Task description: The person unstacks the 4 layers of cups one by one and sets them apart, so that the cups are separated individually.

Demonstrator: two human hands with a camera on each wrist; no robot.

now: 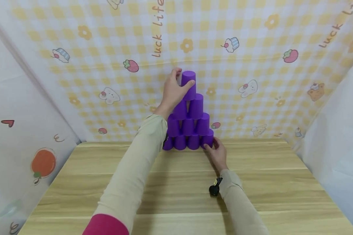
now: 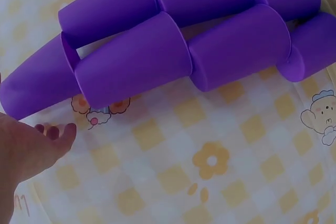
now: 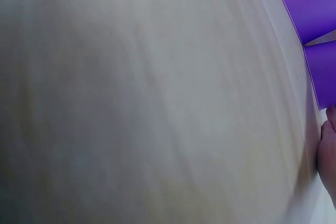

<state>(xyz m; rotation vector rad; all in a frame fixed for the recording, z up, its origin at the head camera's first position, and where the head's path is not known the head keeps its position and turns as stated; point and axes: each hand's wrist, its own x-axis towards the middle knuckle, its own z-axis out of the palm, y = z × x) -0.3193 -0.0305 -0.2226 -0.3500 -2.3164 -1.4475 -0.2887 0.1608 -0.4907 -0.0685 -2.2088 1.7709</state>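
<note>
Left hand (image 1: 174, 91) curls round the stack's (image 1: 188, 127) twelve-o'clock purple tapered plastic cup (image 1: 190, 93); right hand (image 1: 219, 155) pinches the five-o'clock purple cup (image 1: 207, 137).

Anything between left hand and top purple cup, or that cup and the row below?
Nothing visible: the left hand is at the top cup, and that cup sits directly on the two cups below.
</note>
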